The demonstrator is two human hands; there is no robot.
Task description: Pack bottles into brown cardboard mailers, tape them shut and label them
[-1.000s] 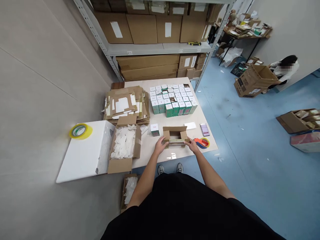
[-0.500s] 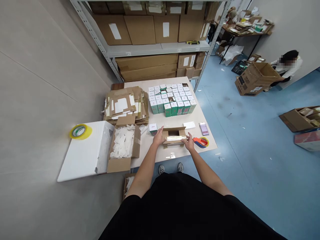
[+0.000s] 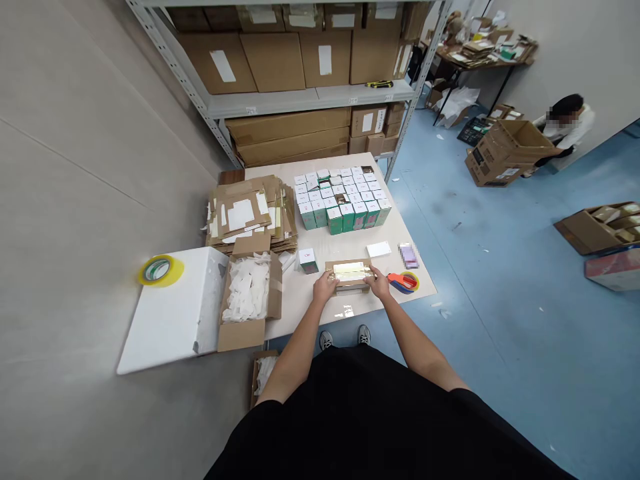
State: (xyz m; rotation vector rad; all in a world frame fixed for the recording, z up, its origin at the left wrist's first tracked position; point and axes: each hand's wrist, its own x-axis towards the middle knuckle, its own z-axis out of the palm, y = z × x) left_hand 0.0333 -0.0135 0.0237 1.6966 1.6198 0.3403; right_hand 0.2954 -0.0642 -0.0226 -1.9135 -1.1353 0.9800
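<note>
Folded down since earlier, the taped flap [image 3: 349, 267] covers the box [image 3: 353, 288] on the table [image 3: 300, 310]; my left hand [image 3: 325, 287] and right hand [image 3: 379, 284] grasp its ends, sensible for probably light, bendy card.

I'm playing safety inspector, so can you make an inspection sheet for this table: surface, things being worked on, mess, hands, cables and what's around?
Surface: pale table, shiny patches near its front edge.
Things in hand: brown carton, a light, shiny strip along its top.
Clutter: grouped green-and-white boxes, flattened cardboard stacked beside them, a lone small box, red-and-blue tool by the right hand.
Hands: left hand and right hand hold the carton's two ends.
Cables: nothing seen.
Surroundings: yellow tape roll on a white block, metal shelf of cartons, another person behind a large box, scraps on the blue floor.
</note>
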